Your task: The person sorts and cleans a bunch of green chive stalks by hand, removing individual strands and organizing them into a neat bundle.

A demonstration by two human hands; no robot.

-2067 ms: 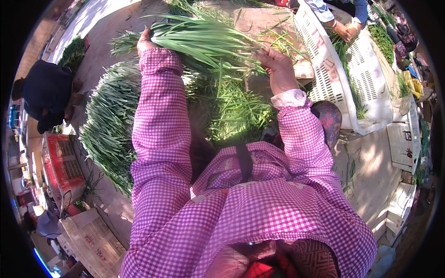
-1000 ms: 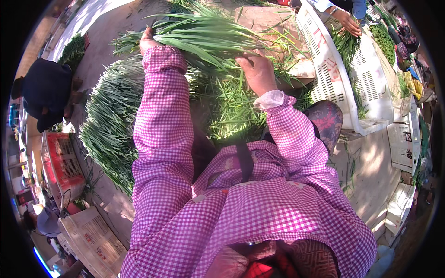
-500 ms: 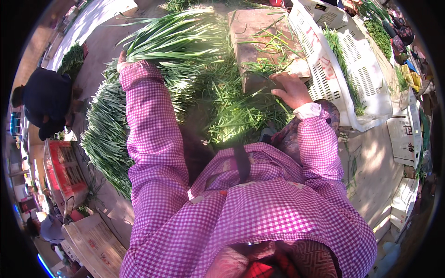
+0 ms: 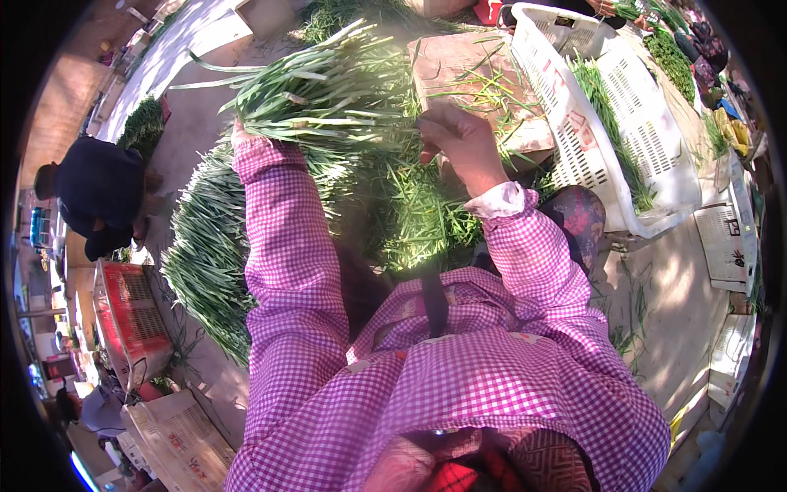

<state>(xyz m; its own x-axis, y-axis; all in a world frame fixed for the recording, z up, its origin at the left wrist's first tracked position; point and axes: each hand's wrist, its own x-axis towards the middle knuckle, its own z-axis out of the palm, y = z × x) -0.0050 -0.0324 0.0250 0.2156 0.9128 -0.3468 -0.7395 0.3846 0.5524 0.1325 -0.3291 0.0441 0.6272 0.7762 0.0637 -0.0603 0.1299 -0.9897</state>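
My left hand (image 4: 243, 131) is closed round a bunch of long green leafy stalks (image 4: 307, 90), pale ends showing among the leaves, and is mostly hidden by it. My right hand (image 4: 455, 135) is beside the bunch's right end, fingers curled; I cannot make out what they hold. A large pile of similar greens (image 4: 205, 234) lies under and left of my left arm. Loose cut leaves (image 4: 418, 221) lie heaped below my hands. A worn board block (image 4: 438, 61), strewn with thin stems, stands just beyond my right hand.
A white slotted crate (image 4: 668, 148) with greens stands at the right. A person in dark clothes (image 4: 98, 184) bends at the far left. A red crate (image 4: 123, 303) and worn beige crate (image 4: 176, 430) stand at lower left. A co-worker's hand (image 4: 602, 6) shows at upper right.
The bunch in my left hand sits further left and now shows pale stalk ends. My right hand has risen leftward since half a second ago. The co-worker's hands moved out toward the top edge.
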